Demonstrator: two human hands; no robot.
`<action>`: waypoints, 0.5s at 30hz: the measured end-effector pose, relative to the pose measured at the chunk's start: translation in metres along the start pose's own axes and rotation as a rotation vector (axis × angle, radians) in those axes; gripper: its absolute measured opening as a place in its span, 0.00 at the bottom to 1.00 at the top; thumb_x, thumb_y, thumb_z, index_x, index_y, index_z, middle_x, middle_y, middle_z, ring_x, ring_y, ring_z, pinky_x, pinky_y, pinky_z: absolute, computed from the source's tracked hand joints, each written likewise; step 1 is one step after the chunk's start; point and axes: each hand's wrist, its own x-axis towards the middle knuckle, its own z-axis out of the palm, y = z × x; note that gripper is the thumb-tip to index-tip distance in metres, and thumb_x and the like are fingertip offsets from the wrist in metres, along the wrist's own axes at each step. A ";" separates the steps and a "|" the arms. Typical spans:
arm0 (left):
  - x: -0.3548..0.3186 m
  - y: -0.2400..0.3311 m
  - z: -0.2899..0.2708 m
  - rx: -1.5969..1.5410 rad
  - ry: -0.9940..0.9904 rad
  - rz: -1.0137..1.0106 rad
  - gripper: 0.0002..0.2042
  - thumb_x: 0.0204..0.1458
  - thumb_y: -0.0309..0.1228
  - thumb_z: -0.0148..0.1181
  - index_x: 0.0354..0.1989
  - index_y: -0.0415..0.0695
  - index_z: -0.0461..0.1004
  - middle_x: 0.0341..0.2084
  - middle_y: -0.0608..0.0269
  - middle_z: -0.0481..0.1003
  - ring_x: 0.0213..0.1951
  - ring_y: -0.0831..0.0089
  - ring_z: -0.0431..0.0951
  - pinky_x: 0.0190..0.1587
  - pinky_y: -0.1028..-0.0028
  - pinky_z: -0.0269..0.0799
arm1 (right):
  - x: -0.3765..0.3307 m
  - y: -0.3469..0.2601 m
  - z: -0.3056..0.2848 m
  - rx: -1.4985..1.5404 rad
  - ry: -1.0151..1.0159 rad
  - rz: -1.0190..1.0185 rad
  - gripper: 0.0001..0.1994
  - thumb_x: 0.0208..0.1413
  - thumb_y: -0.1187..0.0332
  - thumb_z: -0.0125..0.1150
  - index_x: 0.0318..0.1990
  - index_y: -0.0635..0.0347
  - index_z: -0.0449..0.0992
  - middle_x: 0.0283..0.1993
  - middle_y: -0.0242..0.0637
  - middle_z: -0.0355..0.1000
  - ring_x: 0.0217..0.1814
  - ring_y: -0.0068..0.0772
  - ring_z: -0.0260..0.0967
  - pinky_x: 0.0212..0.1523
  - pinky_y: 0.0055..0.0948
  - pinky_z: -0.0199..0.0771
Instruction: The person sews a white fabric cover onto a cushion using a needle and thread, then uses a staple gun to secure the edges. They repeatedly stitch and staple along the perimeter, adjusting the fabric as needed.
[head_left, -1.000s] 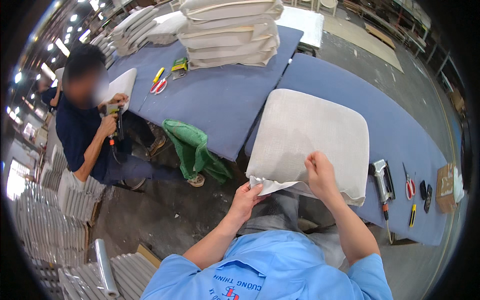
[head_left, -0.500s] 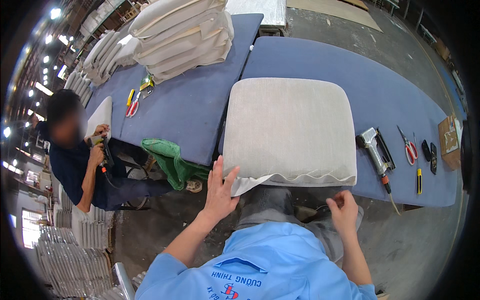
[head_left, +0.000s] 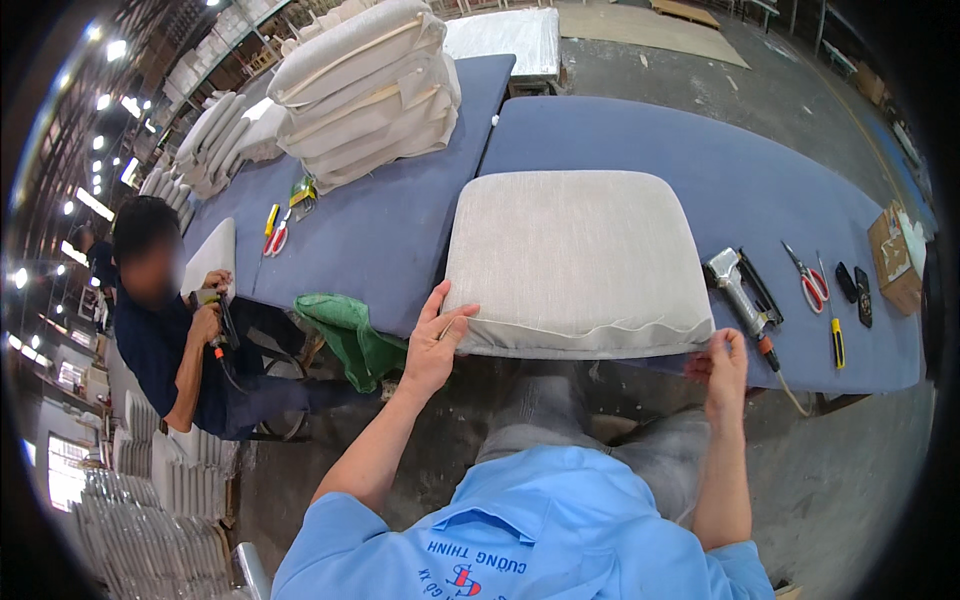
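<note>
A cushion (head_left: 580, 255) covered in light grey-beige fabric lies in front of me at the table's near edge, its front edge loose and wavy. My left hand (head_left: 433, 350) grips its front left corner, with fingers on the side and thumb toward the front. At the front right corner, my right hand (head_left: 722, 375) is closed, its fingertips pinching the fabric edge. The underside of the cushion is hidden.
On the blue-topped table (head_left: 600, 125), right of the cushion, lie a staple gun (head_left: 745, 295) with a hose, red-handled scissors (head_left: 810, 285), a yellow cutter (head_left: 837, 343) and a cardboard box (head_left: 895, 260). Stacked covered cushions (head_left: 370, 100) stand back left. A co-worker (head_left: 165, 320) sits left, holding another staple gun.
My right hand has moved up and right to the cushion's front right corner. My left hand has closed on the left corner, and the loose front fabric now lies flatter.
</note>
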 end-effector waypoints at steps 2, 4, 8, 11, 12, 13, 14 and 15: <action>0.012 0.035 0.015 -0.200 -0.032 -0.116 0.17 0.70 0.42 0.60 0.57 0.44 0.85 0.79 0.57 0.52 0.64 0.67 0.75 0.48 0.71 0.83 | 0.025 -0.020 -0.044 -0.204 0.092 -0.164 0.15 0.77 0.55 0.52 0.41 0.54 0.76 0.27 0.30 0.75 0.27 0.24 0.75 0.28 0.25 0.73; 0.021 0.048 0.018 -0.231 -0.023 -0.088 0.17 0.70 0.42 0.60 0.56 0.44 0.85 0.79 0.59 0.52 0.59 0.71 0.78 0.38 0.75 0.83 | 0.049 -0.039 -0.076 -0.784 0.258 -0.535 0.08 0.70 0.61 0.62 0.44 0.55 0.79 0.39 0.36 0.79 0.42 0.35 0.78 0.39 0.34 0.75; 0.021 0.068 0.011 -0.222 0.025 -0.136 0.17 0.70 0.41 0.60 0.56 0.43 0.85 0.79 0.60 0.53 0.55 0.73 0.80 0.34 0.76 0.83 | 0.070 -0.042 -0.069 -1.282 0.314 -0.737 0.18 0.54 0.66 0.73 0.53 0.52 0.79 0.54 0.40 0.76 0.59 0.51 0.71 0.55 0.48 0.71; 0.023 0.075 0.013 -0.265 0.033 -0.162 0.17 0.70 0.41 0.60 0.56 0.43 0.84 0.79 0.60 0.52 0.56 0.73 0.79 0.33 0.76 0.84 | 0.079 -0.032 -0.071 -1.392 0.283 -0.750 0.22 0.53 0.66 0.73 0.56 0.49 0.77 0.52 0.38 0.75 0.58 0.51 0.71 0.54 0.50 0.71; 0.024 0.077 0.013 -0.280 0.039 -0.167 0.17 0.70 0.40 0.60 0.56 0.42 0.84 0.79 0.61 0.53 0.56 0.73 0.79 0.32 0.76 0.84 | 0.084 -0.032 -0.073 -1.387 0.283 -0.760 0.22 0.54 0.66 0.73 0.56 0.49 0.77 0.52 0.38 0.75 0.58 0.51 0.71 0.54 0.51 0.71; 0.024 0.078 0.013 -0.290 0.046 -0.178 0.17 0.70 0.40 0.59 0.57 0.41 0.84 0.79 0.62 0.53 0.57 0.72 0.79 0.32 0.76 0.85 | 0.087 -0.030 -0.073 -1.380 0.278 -0.764 0.21 0.54 0.66 0.73 0.56 0.49 0.77 0.52 0.38 0.75 0.58 0.51 0.71 0.54 0.51 0.71; 0.024 0.079 0.012 -0.300 0.052 -0.189 0.17 0.70 0.40 0.59 0.57 0.40 0.83 0.79 0.63 0.54 0.58 0.72 0.79 0.31 0.75 0.85 | 0.092 -0.028 -0.072 -1.373 0.273 -0.768 0.21 0.54 0.66 0.73 0.56 0.49 0.77 0.52 0.38 0.75 0.58 0.51 0.71 0.54 0.51 0.71; 0.023 0.080 0.011 -0.291 0.064 -0.193 0.17 0.70 0.40 0.59 0.57 0.40 0.83 0.79 0.63 0.54 0.58 0.72 0.79 0.31 0.75 0.85 | 0.099 -0.028 -0.070 -1.383 0.286 -0.757 0.20 0.55 0.66 0.72 0.55 0.50 0.78 0.52 0.38 0.75 0.58 0.50 0.71 0.54 0.51 0.71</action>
